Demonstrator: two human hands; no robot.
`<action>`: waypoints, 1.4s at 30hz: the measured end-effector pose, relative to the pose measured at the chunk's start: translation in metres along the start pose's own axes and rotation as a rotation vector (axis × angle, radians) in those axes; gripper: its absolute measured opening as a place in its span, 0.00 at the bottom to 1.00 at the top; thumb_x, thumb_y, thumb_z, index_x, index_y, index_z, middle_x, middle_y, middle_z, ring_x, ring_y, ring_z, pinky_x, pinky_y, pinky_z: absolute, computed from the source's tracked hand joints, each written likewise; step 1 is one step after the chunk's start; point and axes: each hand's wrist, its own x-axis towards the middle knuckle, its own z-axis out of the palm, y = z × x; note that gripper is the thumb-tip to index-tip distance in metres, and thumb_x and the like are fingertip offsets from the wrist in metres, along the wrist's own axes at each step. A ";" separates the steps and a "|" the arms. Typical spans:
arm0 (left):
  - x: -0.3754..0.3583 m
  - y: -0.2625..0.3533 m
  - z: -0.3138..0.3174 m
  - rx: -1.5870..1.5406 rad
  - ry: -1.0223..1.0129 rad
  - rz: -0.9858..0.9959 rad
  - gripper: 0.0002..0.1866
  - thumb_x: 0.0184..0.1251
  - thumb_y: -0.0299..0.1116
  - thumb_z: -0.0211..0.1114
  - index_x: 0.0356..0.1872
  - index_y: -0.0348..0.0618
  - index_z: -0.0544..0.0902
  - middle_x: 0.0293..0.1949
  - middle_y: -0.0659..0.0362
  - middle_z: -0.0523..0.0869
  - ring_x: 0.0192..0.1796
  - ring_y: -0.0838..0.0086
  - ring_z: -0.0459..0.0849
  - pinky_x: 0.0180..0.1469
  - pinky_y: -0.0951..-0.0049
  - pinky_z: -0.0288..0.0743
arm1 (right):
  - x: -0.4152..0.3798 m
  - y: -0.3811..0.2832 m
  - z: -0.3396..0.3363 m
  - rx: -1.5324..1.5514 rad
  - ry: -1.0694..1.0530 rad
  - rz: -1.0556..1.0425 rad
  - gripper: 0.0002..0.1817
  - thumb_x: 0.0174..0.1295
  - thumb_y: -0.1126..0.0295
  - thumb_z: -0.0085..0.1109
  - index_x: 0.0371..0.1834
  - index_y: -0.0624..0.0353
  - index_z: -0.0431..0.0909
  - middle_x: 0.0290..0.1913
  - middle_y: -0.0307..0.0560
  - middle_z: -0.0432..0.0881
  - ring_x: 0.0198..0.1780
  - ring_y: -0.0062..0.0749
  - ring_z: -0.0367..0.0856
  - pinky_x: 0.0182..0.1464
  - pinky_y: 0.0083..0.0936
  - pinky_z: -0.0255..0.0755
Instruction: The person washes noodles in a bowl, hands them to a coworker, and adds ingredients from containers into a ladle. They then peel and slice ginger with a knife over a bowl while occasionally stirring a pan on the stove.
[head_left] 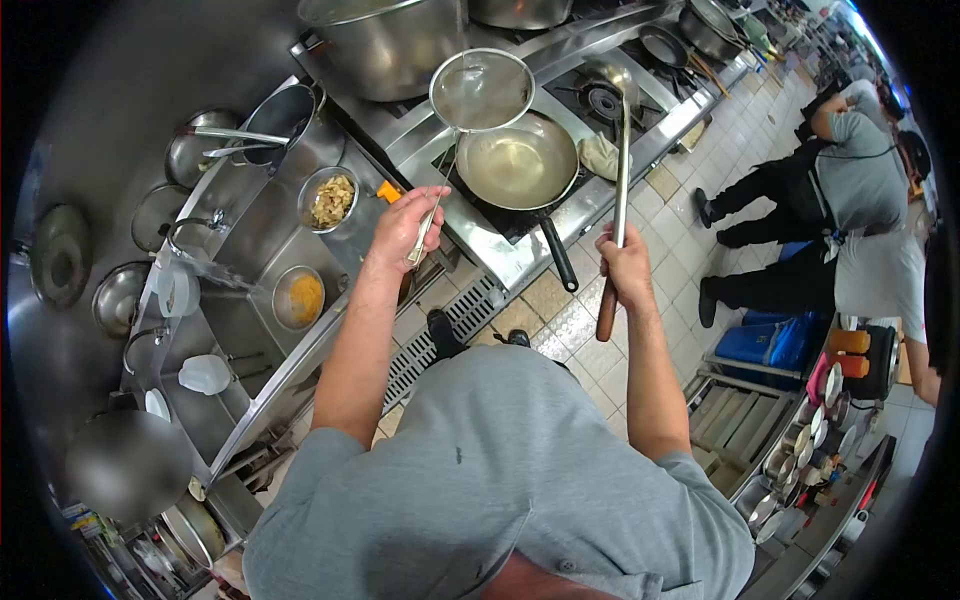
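My left hand (408, 228) is closed around the metal handle of a round mesh strainer (482, 90), held above the far side of a frying pan. That pan (515, 160) sits on the stove with a pale yellowish liquid in it, its black handle (558, 255) pointing toward me. My right hand (628, 262) grips a long ladle (623, 165) near its wooden end. The ladle's bowl is over the neighbouring burner (603, 100), right of the pan. A folded cloth (600, 157) lies between pan and ladle.
Left of the stove, a bowl of browned pieces (328, 199) stands by the sink (225, 330), where a tap runs near a bowl with orange-yellow contents (298, 298). A large stockpot (390, 45) stands behind. Two people (860, 170) are at the right, near shelves of containers (800, 440).
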 end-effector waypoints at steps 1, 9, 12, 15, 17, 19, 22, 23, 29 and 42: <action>-0.001 -0.001 0.001 -0.011 0.030 -0.010 0.18 0.77 0.35 0.58 0.62 0.39 0.77 0.29 0.61 0.81 0.18 0.81 0.73 0.18 0.79 0.65 | -0.003 -0.020 -0.001 -0.023 0.000 -0.046 0.15 0.62 0.76 0.59 0.53 0.59 0.78 0.29 0.37 0.76 0.23 0.22 0.75 0.25 0.24 0.71; -0.006 -0.004 -0.009 0.068 0.069 0.009 0.15 0.77 0.31 0.56 0.58 0.39 0.80 0.28 0.61 0.80 0.18 0.81 0.72 0.18 0.79 0.64 | 0.035 -0.204 0.051 -0.271 -0.077 -0.454 0.14 0.66 0.71 0.64 0.52 0.66 0.83 0.28 0.35 0.79 0.23 0.15 0.74 0.26 0.20 0.69; -0.021 -0.006 -0.025 -0.073 0.041 -0.033 0.16 0.77 0.30 0.54 0.59 0.39 0.80 0.27 0.60 0.79 0.18 0.80 0.71 0.18 0.78 0.64 | 0.051 -0.247 0.092 -0.196 -0.124 -0.499 0.11 0.67 0.71 0.63 0.48 0.65 0.84 0.28 0.34 0.79 0.24 0.15 0.74 0.26 0.19 0.67; -0.063 0.011 -0.046 -0.123 0.112 0.015 0.16 0.77 0.31 0.55 0.60 0.38 0.80 0.27 0.58 0.78 0.16 0.79 0.70 0.17 0.78 0.64 | 0.065 -0.267 0.120 -0.138 -0.217 -0.486 0.09 0.66 0.70 0.63 0.45 0.64 0.84 0.27 0.35 0.78 0.22 0.16 0.73 0.24 0.18 0.65; -0.083 0.026 -0.062 -0.116 0.152 0.064 0.16 0.77 0.31 0.55 0.60 0.38 0.80 0.27 0.58 0.78 0.16 0.79 0.69 0.17 0.77 0.64 | 0.056 -0.276 0.141 -0.087 -0.225 -0.476 0.07 0.67 0.70 0.63 0.42 0.63 0.83 0.27 0.35 0.77 0.21 0.16 0.73 0.23 0.18 0.64; -0.109 0.038 -0.087 -0.170 0.251 0.133 0.16 0.76 0.31 0.55 0.58 0.38 0.82 0.29 0.58 0.80 0.20 0.77 0.73 0.20 0.75 0.67 | 0.066 -0.268 0.151 -0.128 -0.279 -0.512 0.07 0.67 0.70 0.62 0.41 0.63 0.82 0.28 0.35 0.78 0.22 0.16 0.73 0.23 0.18 0.63; -0.110 0.075 -0.116 -0.079 0.381 0.331 0.12 0.74 0.30 0.56 0.51 0.36 0.81 0.29 0.56 0.81 0.20 0.74 0.75 0.23 0.75 0.68 | 0.064 -0.260 0.172 -0.012 -0.293 -0.492 0.09 0.68 0.70 0.63 0.46 0.64 0.82 0.31 0.36 0.79 0.23 0.16 0.71 0.23 0.17 0.63; -0.095 0.083 -0.130 -0.127 0.400 0.379 0.11 0.76 0.32 0.56 0.49 0.36 0.80 0.29 0.56 0.81 0.22 0.73 0.77 0.25 0.74 0.72 | 0.064 -0.259 0.181 0.012 -0.296 -0.505 0.10 0.68 0.70 0.63 0.48 0.64 0.82 0.30 0.36 0.78 0.23 0.16 0.71 0.24 0.17 0.63; -0.044 0.113 -0.183 -0.605 0.247 0.395 0.21 0.79 0.45 0.60 0.60 0.38 0.78 0.48 0.47 0.87 0.45 0.59 0.88 0.44 0.57 0.86 | 0.064 -0.225 0.179 0.014 -0.279 -0.410 0.11 0.69 0.72 0.61 0.51 0.63 0.82 0.26 0.33 0.76 0.23 0.13 0.70 0.23 0.13 0.58; -0.117 0.066 -0.584 -0.525 1.039 0.513 0.08 0.75 0.21 0.53 0.47 0.28 0.79 0.39 0.47 0.82 0.43 0.55 0.86 0.48 0.57 0.89 | -0.013 -0.152 0.037 -0.358 0.248 -0.361 0.24 0.73 0.68 0.62 0.70 0.65 0.73 0.25 0.31 0.68 0.22 0.12 0.62 0.22 0.15 0.53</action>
